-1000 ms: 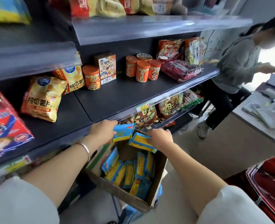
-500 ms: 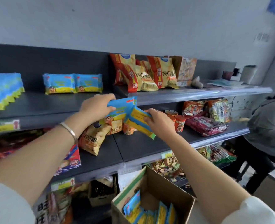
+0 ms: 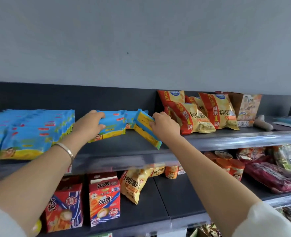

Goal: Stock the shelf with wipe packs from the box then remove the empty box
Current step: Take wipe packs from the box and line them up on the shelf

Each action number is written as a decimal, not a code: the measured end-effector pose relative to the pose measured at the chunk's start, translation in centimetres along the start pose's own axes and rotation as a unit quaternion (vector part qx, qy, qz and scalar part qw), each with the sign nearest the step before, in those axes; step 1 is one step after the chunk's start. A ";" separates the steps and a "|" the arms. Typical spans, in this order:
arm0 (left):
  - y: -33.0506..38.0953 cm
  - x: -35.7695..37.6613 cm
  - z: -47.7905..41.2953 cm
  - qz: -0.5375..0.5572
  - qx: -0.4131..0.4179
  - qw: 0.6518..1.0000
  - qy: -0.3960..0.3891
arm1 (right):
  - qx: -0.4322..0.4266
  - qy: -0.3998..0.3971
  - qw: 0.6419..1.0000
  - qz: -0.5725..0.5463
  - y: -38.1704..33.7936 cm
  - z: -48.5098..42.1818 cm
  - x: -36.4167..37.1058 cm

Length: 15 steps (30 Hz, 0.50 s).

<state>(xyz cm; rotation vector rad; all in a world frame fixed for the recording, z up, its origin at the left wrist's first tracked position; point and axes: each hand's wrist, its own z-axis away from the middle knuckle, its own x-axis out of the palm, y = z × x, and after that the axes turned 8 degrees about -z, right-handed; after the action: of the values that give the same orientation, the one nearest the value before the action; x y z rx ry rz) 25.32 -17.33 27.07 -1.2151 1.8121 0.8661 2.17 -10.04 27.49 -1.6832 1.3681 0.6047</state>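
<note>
Reaching up from the bottom of the view, both forearms cross the lower shelf (image 3: 167,199) with its red cartons (image 3: 104,199) and chip bags, and end at the upper shelf (image 3: 127,151), where the stocking is under way. The left hand (image 3: 90,124) lies palm-down with its fingers curled over a blue wipe pack (image 3: 113,127) that sits flat on the shelf, long axis running left to right. The right hand (image 3: 165,128) is clamped on a second wipe pack (image 3: 145,130), held on edge and tilted, its long axis slanting from the back of the shelf toward the front lip, yellow face turned to the left.

That tilt is what the next move turns on, I judge: the right-hand pack has to be swung flat and parallel into the bare gap just right of the left-hand pack (the right hand is plainly the nearer one for it). Farther left stands a stocked row of wipe packs (image 3: 30,134); behind the right hand lean yellow chip bags (image 3: 201,115). The box is out of view.
</note>
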 end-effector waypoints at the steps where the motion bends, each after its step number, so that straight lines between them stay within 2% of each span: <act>1: -0.8 0.6 -0.9 0.003 -0.001 1.000 -0.003 | 0.008 0.002 1.000 0.003 -0.3 -1.2 0.7; 12: -4.4 6.4 -10.0 -0.010 0.048 0.995 -0.087 | 0.113 -0.029 0.989 0.087 -1.1 -9.2 7.0; 15: -4.3 7.8 -11.4 -0.054 0.049 0.995 -0.070 | 0.131 -0.036 0.985 0.104 -1.3 -10.5 7.9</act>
<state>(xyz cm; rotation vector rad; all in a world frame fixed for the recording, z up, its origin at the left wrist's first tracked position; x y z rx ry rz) 24.93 -31.65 25.13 -1.1491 1.6431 0.7718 4.15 -23.07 26.93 -1.3090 1.5107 0.5681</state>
